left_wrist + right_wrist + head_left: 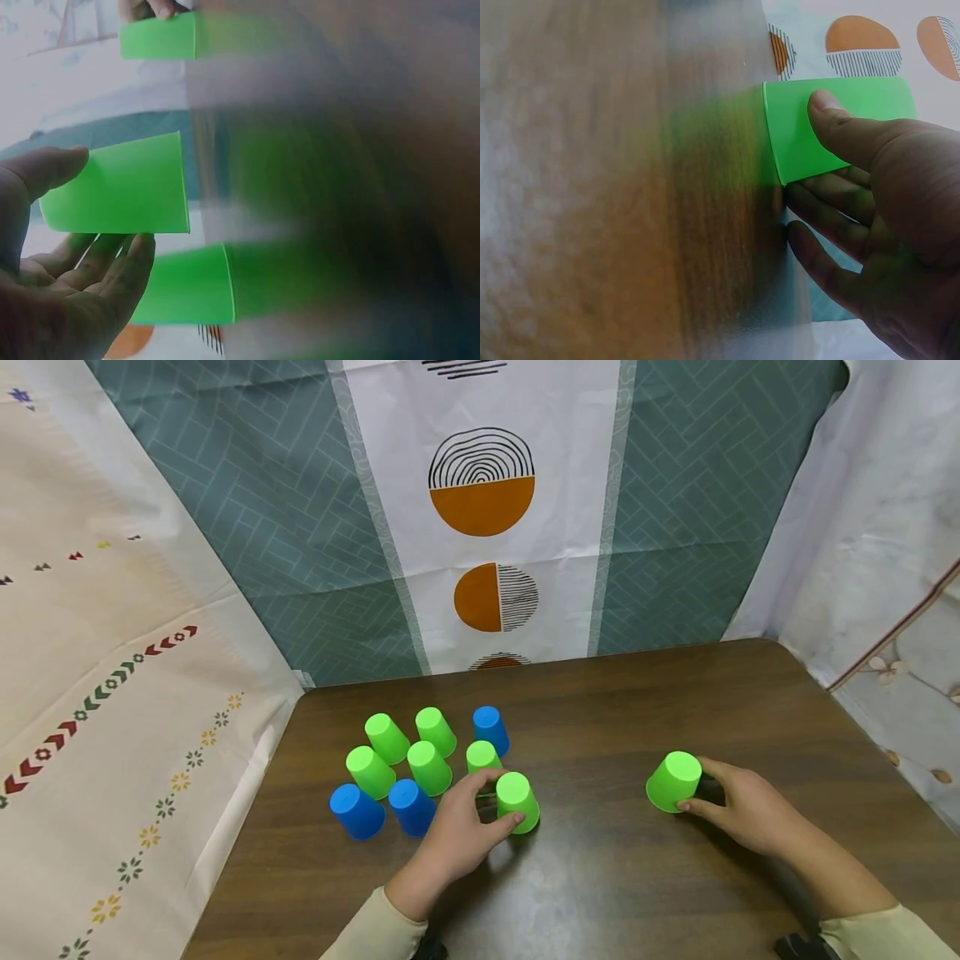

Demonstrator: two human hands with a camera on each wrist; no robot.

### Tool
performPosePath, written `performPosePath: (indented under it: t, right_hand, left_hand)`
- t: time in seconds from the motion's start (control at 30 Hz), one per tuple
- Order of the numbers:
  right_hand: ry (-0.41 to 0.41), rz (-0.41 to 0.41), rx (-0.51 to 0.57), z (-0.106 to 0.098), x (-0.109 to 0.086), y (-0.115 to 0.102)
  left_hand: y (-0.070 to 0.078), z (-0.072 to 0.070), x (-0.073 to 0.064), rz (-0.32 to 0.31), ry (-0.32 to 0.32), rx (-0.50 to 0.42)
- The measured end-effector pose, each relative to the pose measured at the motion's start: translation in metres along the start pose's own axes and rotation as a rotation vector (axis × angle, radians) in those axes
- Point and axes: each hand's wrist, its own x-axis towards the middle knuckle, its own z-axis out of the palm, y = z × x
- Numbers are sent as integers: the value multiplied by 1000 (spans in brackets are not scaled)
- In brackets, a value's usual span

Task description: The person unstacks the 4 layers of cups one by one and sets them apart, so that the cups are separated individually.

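Observation:
My left hand (pixel 459 833) grips an upside-down green cup (pixel 517 802) between thumb and fingers, near the table's middle. In the left wrist view this cup (pixel 127 187) tilts slightly, its rim close to the tabletop. Another green cup (pixel 481 755) stands just behind the fingers. Farther right, my right hand (pixel 750 810) holds a second upside-down green cup (pixel 667 787) from its right side. The right wrist view shows the thumb along this cup's wall (pixel 791 127) and the fingers on the opposite side, with the rim right at the table surface.
Left of my left hand, several upside-down green cups (pixel 386 739) stand close together. Two blue cups (pixel 358 812) are at their near side, and one blue cup (pixel 491 731) is at the back. The brown wooden table (pixel 600 710) ends at patterned hanging cloths (pixel 675 527).

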Motion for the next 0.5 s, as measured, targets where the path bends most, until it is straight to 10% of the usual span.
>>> performPosePath:
  t: [0.5]
  right_hand:
    - [-10, 10, 12, 2, 1, -2]
  left_hand:
    - [-27, -31, -28, -45, 95, 61]
